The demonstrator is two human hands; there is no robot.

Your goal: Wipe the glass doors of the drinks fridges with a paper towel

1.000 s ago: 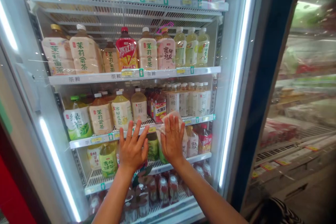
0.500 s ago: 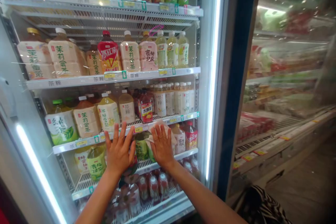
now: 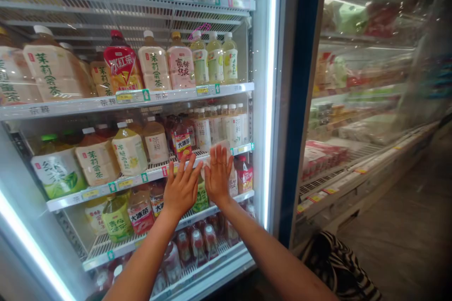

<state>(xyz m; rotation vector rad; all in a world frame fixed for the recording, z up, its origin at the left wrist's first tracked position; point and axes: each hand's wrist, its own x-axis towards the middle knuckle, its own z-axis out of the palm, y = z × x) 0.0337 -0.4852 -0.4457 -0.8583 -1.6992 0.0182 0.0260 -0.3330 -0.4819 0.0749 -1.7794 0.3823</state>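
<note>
My left hand point(image 3: 181, 191) lies against the glass door of a drinks cooler, palm forward and fingers spread, with nothing visible in it. Close beside it, my right hand point(image 3: 218, 176) holds a pale cloth point(image 3: 207, 163) flat against the glass, fingers straight. Most of the cloth is hidden behind that hand; only its edges show. Behind the glass, bottled teas stand on white wire shelves, among them a red-labelled bottle point(image 3: 182, 140) just above my left hand and a green tea bottle point(image 3: 117, 218) lower left.
A bright light strip point(image 3: 270, 103) runs down the cooler's right side, next to a dark blue frame post point(image 3: 305, 103). Further right stands a chilled display case point(image 3: 353, 164) with packaged goods. Black-and-cream patterned fabric point(image 3: 335, 263) shows at the lower right.
My left hand has slid right across the glass, nearer to my right hand. The right hand and cloth have shifted slightly up. The view has turned somewhat to the right.
</note>
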